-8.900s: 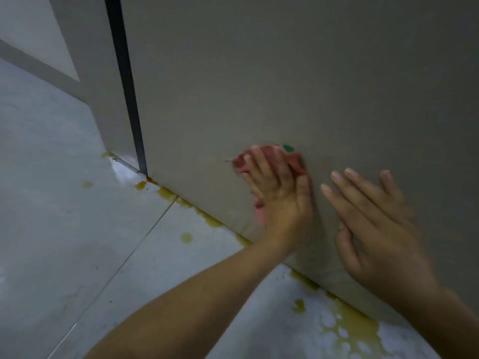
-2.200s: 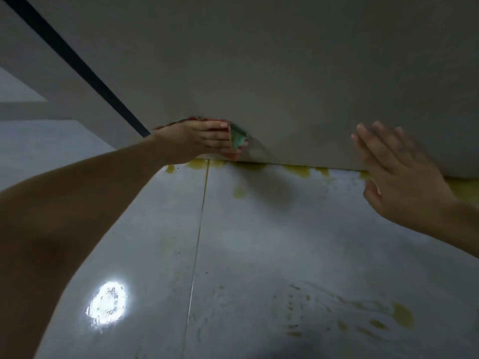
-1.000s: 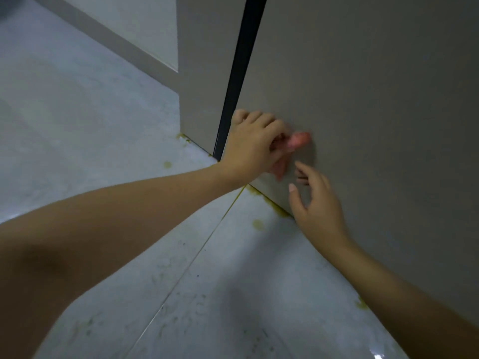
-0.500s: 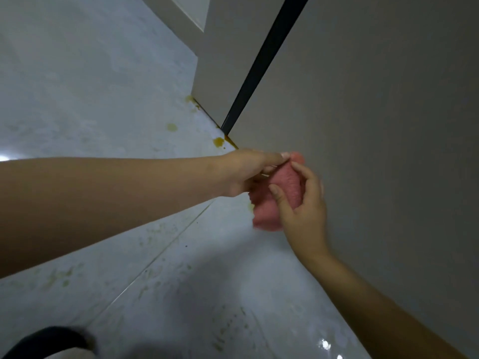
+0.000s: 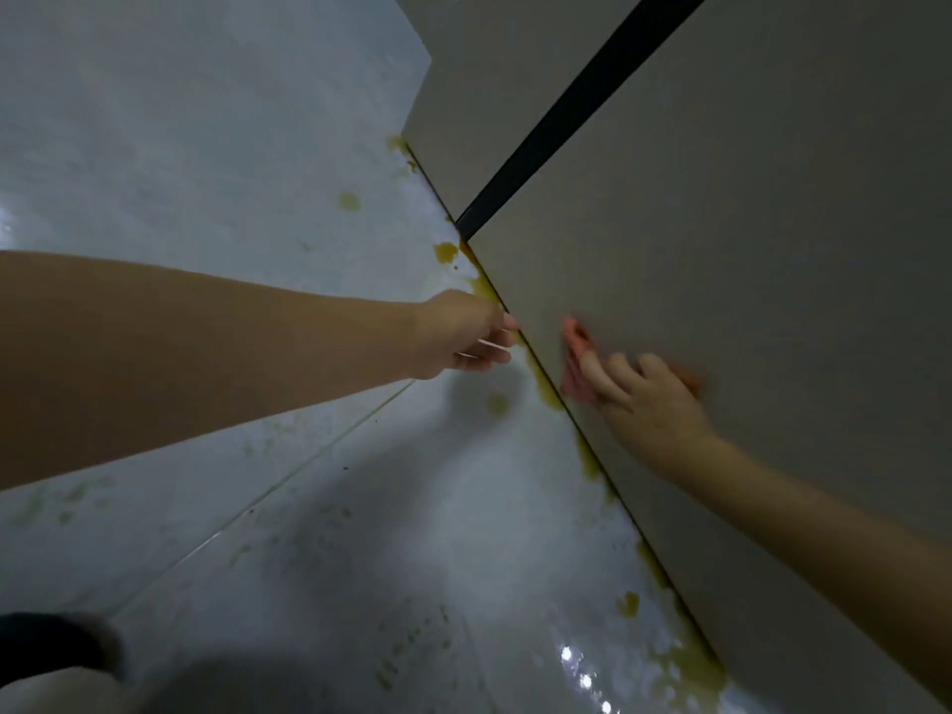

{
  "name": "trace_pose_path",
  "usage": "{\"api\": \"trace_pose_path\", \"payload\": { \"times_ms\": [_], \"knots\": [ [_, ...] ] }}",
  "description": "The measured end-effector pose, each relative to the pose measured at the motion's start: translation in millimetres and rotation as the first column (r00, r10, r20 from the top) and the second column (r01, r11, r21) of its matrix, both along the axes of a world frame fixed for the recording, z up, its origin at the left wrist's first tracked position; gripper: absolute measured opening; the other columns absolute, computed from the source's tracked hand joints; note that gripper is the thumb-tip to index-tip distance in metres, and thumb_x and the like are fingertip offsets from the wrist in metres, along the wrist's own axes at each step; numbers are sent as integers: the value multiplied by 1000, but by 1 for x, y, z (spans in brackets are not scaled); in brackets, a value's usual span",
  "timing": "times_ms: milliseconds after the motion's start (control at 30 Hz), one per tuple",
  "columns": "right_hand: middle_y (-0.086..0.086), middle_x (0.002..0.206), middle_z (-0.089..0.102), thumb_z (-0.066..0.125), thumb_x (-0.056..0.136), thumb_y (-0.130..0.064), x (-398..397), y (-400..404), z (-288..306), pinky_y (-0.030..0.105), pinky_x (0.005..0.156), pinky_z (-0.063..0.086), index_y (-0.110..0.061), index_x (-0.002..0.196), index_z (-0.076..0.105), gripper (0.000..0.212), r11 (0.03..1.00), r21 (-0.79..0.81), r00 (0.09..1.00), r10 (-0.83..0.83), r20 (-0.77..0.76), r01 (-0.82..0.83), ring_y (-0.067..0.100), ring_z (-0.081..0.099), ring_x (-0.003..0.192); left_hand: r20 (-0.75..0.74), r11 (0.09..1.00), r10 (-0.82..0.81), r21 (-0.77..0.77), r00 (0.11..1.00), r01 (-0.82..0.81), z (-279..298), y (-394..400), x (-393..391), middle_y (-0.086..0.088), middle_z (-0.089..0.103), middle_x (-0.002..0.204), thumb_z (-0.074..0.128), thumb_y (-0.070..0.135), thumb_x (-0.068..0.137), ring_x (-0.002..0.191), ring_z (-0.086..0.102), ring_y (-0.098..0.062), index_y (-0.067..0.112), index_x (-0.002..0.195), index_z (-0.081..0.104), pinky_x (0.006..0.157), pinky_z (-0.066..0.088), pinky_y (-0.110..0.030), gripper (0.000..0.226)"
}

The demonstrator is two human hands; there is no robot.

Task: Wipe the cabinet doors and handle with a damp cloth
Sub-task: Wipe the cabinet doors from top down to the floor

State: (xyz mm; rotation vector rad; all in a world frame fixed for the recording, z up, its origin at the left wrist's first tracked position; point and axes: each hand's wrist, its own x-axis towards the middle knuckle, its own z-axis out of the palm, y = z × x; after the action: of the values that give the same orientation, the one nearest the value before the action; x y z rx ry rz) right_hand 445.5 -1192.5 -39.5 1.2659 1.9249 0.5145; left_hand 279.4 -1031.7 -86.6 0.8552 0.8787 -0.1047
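Note:
A grey cabinet door [image 5: 747, 208] fills the right of the view, its bottom edge running along the floor. My right hand [image 5: 649, 399] presses a pink cloth [image 5: 574, 363] flat against the lower part of this door, fingers spread over it. Most of the cloth is hidden under the hand. My left hand [image 5: 463, 337] hangs just left of the door's bottom edge, fingers loosely extended and holding nothing. A black gap [image 5: 566, 110] separates this door from a second grey door [image 5: 479, 85] farther back. No handle is visible.
The pale tiled floor [image 5: 232, 146] carries yellow-green stains [image 5: 447, 251] along the cabinet base and more at the lower right [image 5: 690, 667]. A dark shape [image 5: 46, 646] sits at the bottom left corner. Wet glints show near the bottom edge.
The cloth passed from my left hand to my right hand. My right hand now presses it on the door, and my left hand has let go and drawn away to the left.

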Motion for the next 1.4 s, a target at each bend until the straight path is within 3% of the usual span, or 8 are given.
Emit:
{"api": "trace_pose_path", "payload": {
  "times_ms": [100, 200, 400, 700, 900, 1167, 1267, 1400],
  "knots": [
    [14, 152, 23, 22, 84, -9, -2, -2, -2, 39, 100, 27, 18, 139, 10, 62, 992, -121, 983, 56, 177, -35, 30, 31, 132, -30, 1000, 16, 2, 999, -16, -2, 4, -1, 1, 63, 79, 49, 13, 95, 69, 63, -12, 14, 89, 63, 65, 49, -23, 15],
    [32, 145, -19, 6, 91, -14, -4, 0, -10, 53, 106, -22, 21, 123, -27, 58, 946, -322, 942, 135, 307, -31, 43, -17, 138, -37, 1000, 29, 4, 999, -29, -2, 7, -3, 1, 62, 79, 42, 11, 96, 69, 61, -12, 13, 91, 63, 65, 48, -23, 21],
    [26, 152, -17, 13, 101, -21, -8, 8, -42, 51, 108, -17, 4, 145, -15, 58, 936, -347, 948, 60, 314, 55, 40, -13, 142, -40, 1000, -13, 7, 999, 13, 4, 7, -7, 2, 61, 79, 38, 12, 97, 70, 60, -11, 12, 97, 62, 66, 46, -23, 24],
    [13, 152, -24, 21, 100, -20, -1, -37, -22, 43, 100, -27, -3, 147, -14, 61, 813, -561, 942, 51, 333, 154, 31, -20, 142, -114, 998, -54, -20, 992, 52, 2, -8, -16, 0, 61, 79, 38, 10, 95, 69, 59, -13, 11, 97, 64, 67, 46, -23, 26],
    [14, 157, -16, 20, 99, -25, -8, -5, -50, 38, 108, -22, -1, 146, -13, 62, 898, -402, 963, -78, 257, 180, 27, -19, 143, -127, 996, -92, 10, 988, 94, 5, -17, -19, -1, 63, 83, 39, 11, 96, 74, 61, -14, 11, 94, 65, 69, 47, -24, 25],
    [18, 143, -35, 26, 98, -19, 13, -156, -17, 44, 92, -42, -3, 147, -10, 63, 814, -535, 935, -28, 352, 226, 28, -22, 141, -141, 983, -185, -4, 973, 186, 13, -61, -11, -4, 63, 89, 42, 13, 95, 75, 62, -17, 9, 100, 64, 65, 49, -26, 22],
    [16, 150, -29, 19, 100, -21, 10, -160, -22, 40, 107, -27, 3, 139, -25, 63, 840, -473, 925, -87, 369, 268, 25, -22, 141, -118, 987, -158, 0, 980, 159, 20, -84, 0, -7, 59, 101, 47, 16, 95, 79, 63, -22, 8, 113, 57, 70, 51, -30, 22],
    [16, 154, -21, -8, 83, -6, 15, -140, -51, 36, 111, -15, 6, 132, -27, 54, 897, -388, 965, -132, 225, 213, 25, -16, 143, 2, 987, -155, 47, 988, 154, 34, -104, 25, -3, 49, 106, 46, 21, 96, 88, 59, -23, 16, 90, 50, 82, 52, -34, 8]
  ]
}}
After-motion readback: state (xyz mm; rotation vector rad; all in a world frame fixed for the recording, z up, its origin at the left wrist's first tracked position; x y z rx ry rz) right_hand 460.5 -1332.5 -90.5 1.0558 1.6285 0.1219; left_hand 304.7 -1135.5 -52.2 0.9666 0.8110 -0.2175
